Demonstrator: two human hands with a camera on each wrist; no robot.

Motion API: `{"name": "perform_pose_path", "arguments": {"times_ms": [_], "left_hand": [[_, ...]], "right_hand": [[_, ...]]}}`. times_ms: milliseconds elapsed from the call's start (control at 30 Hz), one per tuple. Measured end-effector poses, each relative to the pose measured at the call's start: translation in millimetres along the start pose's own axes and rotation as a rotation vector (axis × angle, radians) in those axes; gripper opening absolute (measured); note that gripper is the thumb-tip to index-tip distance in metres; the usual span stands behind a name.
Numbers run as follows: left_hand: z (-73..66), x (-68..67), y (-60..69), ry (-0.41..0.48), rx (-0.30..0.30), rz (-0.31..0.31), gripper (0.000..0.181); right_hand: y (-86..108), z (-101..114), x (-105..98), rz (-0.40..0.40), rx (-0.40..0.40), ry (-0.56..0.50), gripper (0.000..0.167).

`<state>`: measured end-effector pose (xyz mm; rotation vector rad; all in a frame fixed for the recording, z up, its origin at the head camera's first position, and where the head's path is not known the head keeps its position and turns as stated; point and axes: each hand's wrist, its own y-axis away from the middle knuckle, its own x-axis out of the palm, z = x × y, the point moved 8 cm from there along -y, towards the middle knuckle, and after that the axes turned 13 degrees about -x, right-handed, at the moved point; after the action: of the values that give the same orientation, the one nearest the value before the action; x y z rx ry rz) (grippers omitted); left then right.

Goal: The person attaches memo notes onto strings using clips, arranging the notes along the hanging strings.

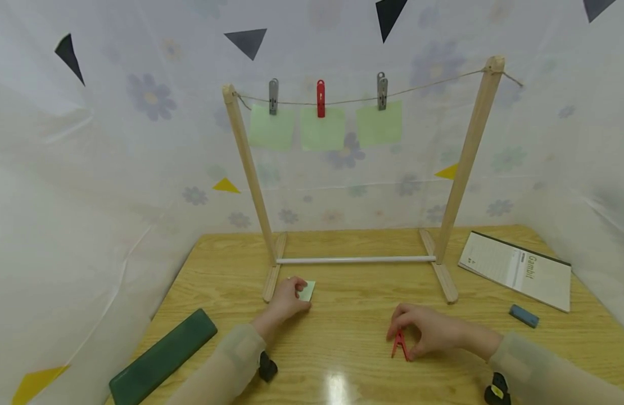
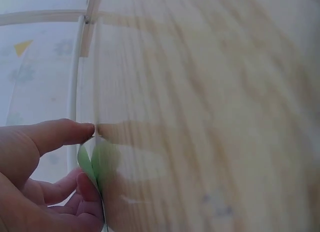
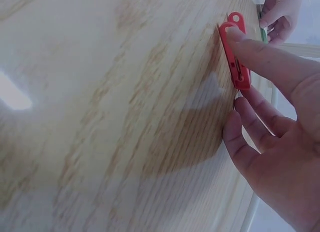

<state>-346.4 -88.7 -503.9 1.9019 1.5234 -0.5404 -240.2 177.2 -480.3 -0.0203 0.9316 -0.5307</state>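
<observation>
Near the foot of the left post, my left hand [image 1: 286, 299] pinches a small light-green paper note [image 1: 307, 291] against the wood-grain table. In the left wrist view the note [image 2: 86, 164] bows up between thumb and fingers. My right hand [image 1: 433, 329], farther right, has thumb and fingers about a red clothespin [image 1: 400, 344] at the tabletop. The right wrist view shows the thumb on one handle end of this clothespin [image 3: 232, 56], with fingertips at its opposite end. Fingers partly hide the note.
Behind the hands, a wooden post [image 1: 469, 152] frame carries a string [image 1: 428, 85] with three green notes [image 1: 323, 134] under two grey clothespins [image 1: 274, 97] and a red one. A dark green case [image 1: 162, 357] lies left; a notepad [image 1: 516, 270] and blue eraser [image 1: 524, 316] lie right.
</observation>
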Motion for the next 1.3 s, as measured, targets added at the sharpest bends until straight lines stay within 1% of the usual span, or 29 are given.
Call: {"name": "perform_pose_path", "arguments": {"times_ms": [200,300,433,533,700,767,867,933,1033,1167,1300], "left_hand": [[4.6,-1.4,-4.7,0.016,-0.019,0.020,0.037],[5.5,-2.3,-4.3,0.022,-0.028,0.033,0.032],[6.7,-3.0,-2.7,0.029,-0.056,0.045,0.026],[6.8,-3.0,-1.7,0.043,-0.073,0.057,0.024],[5.0,-5.0,1.3,0.063,-0.076,0.068,0.024],[4.4,-6.5,2.7,0.063,-0.074,0.064,0.024],[5.5,-8.9,4.2,0.064,-0.084,0.056,0.024],[5.8,-10.9,4.4,0.067,-0.081,0.045,0.024],[4.6,-15.2,4.1,0.082,-0.066,0.027,0.025],[0.7,-21.9,4.0,0.094,-0.046,0.004,0.024],[-3.2,-27.2,5.5,0.102,-0.051,-0.001,0.022]], "right_hand": [[-0.1,2.2,0.9,-0.003,0.004,0.013,0.035],[0.1,1.9,1.6,-0.004,0.017,-0.015,0.028],[0.8,0.7,2.5,-0.011,0.035,-0.061,0.022],[1.4,-1.1,2.3,-0.021,0.051,-0.068,0.020],[2.2,-4.0,0.7,-0.045,0.074,-0.078,0.019],[2.7,-4.2,-0.1,-0.057,0.070,-0.094,0.019],[4.2,-4.8,-1.1,-0.074,0.074,-0.151,0.021],[5.9,-6.6,-1.5,-0.079,0.099,-0.203,0.022],[8.4,-10.9,-2.7,-0.087,0.164,-0.251,0.022],[9.8,-15.9,-6.5,-0.106,0.246,-0.249,0.022],[10.7,-18.1,-10.9,-0.116,0.305,-0.246,0.028]]}}
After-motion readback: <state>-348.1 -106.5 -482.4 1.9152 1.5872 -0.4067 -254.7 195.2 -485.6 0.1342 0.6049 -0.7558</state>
